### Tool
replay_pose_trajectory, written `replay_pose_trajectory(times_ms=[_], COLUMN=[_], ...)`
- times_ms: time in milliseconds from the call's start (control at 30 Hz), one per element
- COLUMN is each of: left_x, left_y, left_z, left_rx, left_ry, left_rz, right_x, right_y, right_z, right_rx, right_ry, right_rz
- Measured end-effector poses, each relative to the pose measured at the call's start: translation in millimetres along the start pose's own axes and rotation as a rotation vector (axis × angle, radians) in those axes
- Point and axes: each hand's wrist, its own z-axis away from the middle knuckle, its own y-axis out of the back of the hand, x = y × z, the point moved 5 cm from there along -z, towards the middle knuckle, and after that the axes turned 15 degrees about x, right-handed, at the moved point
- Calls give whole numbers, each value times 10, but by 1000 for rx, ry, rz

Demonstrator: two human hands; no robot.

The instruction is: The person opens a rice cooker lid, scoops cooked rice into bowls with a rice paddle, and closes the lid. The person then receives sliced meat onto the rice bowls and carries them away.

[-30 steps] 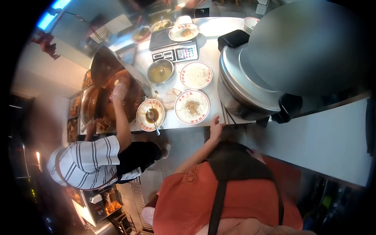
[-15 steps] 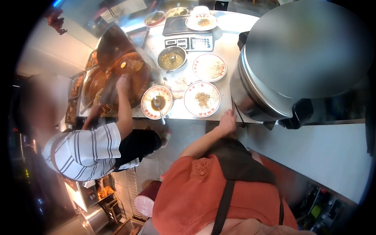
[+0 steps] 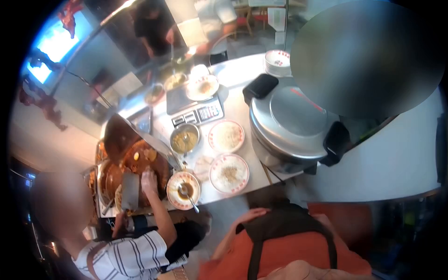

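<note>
At the lower centre of the frame, the apron [image 3: 275, 226] is being touched by the left hand [image 3: 254, 213], probably as a resting place; whether its cloth is being gripped cannot be told. The right hand [image 3: 321, 218] is being shown only in part, beside the apron, so its state also cannot be told. Near the middle, the front plate [image 3: 229, 174] and the back plate [image 3: 226, 136] are being carried by the desk [image 3: 238, 105], close to its edge, perhaps for easy reach. The spoon [image 3: 187, 196] is being supported by the bowl [image 3: 173, 182], its handle turned outward, likely for simple grasping. At left, the cleaver [image 3: 132, 191] is being held by a co-worker [image 3: 126, 252].
</note>
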Motion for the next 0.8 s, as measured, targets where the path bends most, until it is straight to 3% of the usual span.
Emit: replay_pose_trajectory(times_ms=[33,100,167,200,233,267,300,333,400,433,467,500,567,633,733,800], left_x=[-58,-100,-84,38,244,495,771,978,1017,835,414,520,686,697,755,788], left_y=[54,124,327,721,1222,1843,2536,3185,4268,4724,4978,4870,4530,4300,4054,3884], left_z=[81,238,336,460,621,881,1269,1710,2478,2703,2646,2799,2936,2946,2972,2991], left_rx=[18,116,272,379,563,787,1028,1232,1418,1336,1082,1129,1269,1304,1343,1367], left_ry=[42,112,135,81,-25,-128,-234,-320,-294,-129,569,449,286,277,269,261], left_rz=[17,47,18,-37,-153,-327,-623,-1026,-1745,-2111,-2881,-2662,-2223,-2110,-2022,-1960], right_x=[-222,49,-315,-570,-1288,-2159,-2498,-2729,-3263,-3569,-3926,-4244,-4916,-5317,-5845,-6024], right_y=[105,398,804,1067,1214,1379,1515,1643,1908,2041,2131,2185,2280,2325,2291,2245], right_z=[122,-12,-156,-159,-96,54,-1,-165,-376,-466,-520,-618,-681,-1015,-1759,-2394], right_rx=[52,35,32,10,192,264,265,238,227,276,329,294,434,467,308,224], right_ry=[-306,-294,-87,-144,-210,37,28,196,460,542,646,730,854,909,968,809], right_rz=[-155,-20,351,-61,2,-97,-233,-358,-505,-455,-419,-416,-76,73,384,517])
